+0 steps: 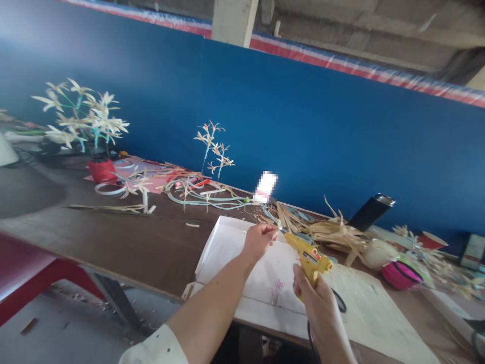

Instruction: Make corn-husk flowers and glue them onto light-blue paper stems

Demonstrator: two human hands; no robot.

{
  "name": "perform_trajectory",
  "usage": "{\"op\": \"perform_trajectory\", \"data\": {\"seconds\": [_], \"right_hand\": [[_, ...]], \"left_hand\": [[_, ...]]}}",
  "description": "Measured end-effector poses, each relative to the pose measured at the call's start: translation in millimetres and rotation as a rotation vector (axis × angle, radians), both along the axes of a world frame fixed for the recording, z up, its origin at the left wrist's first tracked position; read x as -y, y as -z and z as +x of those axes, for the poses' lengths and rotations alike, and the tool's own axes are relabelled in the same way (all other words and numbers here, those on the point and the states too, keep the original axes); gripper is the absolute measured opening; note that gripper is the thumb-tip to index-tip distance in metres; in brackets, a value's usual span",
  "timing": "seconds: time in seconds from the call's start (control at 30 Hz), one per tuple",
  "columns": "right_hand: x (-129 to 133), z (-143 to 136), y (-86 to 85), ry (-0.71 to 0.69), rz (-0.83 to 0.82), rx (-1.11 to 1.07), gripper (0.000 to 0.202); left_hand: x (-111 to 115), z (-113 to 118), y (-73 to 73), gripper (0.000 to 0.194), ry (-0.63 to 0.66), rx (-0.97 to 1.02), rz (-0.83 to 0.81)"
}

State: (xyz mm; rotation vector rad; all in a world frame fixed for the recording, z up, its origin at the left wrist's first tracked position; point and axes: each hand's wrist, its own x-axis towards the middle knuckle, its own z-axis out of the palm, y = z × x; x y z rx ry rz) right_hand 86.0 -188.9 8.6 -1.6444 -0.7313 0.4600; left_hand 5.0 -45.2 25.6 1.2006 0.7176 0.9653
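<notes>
1. Glue gun [309, 256], yellow, right of frame centre, clasped in right hand [315, 293].
2. Pinched in left hand [261, 240], just below frame centre: small pale piece [279, 226].
3. Beneath: white cardboard [230, 253].

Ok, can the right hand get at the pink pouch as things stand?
Probably not to grasp it: the right hand is wrapped round the glue gun. The way itself looks fairly free, with a flat sheet between hand and pouch.

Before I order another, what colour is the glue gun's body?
Yellow: the glue gun's body shows best in the head view.
</notes>
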Motion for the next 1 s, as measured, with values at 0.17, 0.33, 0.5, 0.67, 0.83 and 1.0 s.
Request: {"op": "perform_trajectory", "data": {"seconds": [0.17, 0.33, 0.5, 0.67, 0.83, 1.0], "right_hand": [[-1, -2, -1.1, 0.029, 0.032, -0.006, 0.045], [-2, -4, -2.0, 0.017, 0.054, -0.021, 0.044], [0, -4, -2.7, 0.018, 0.044, -0.021, 0.044], [3, -8, -6.2, 0.02, -0.01, 0.047, 0.046], [3, -10, -8.1, 0.029, -0.046, 0.105, 0.048], [4, -8, -5.2, 0.039, -0.076, 0.116, 0.047]], "left_hand": [[2, -1, -2.6, 0.006, 0.006, 0.003, -0.004], [1, 0, -1.8, 0.006, 0.012, -0.002, 0.003], [-1, 0, 1.1, 0.008, 0.013, -0.028, 0.025], [0, -1, -0.4, 0.006, 0.008, -0.024, 0.03], [1, 1, -1.9, 0.006, 0.002, -0.002, -0.013], [2, -1, -5.2, 0.006, 0.001, -0.007, -0.018]]}}
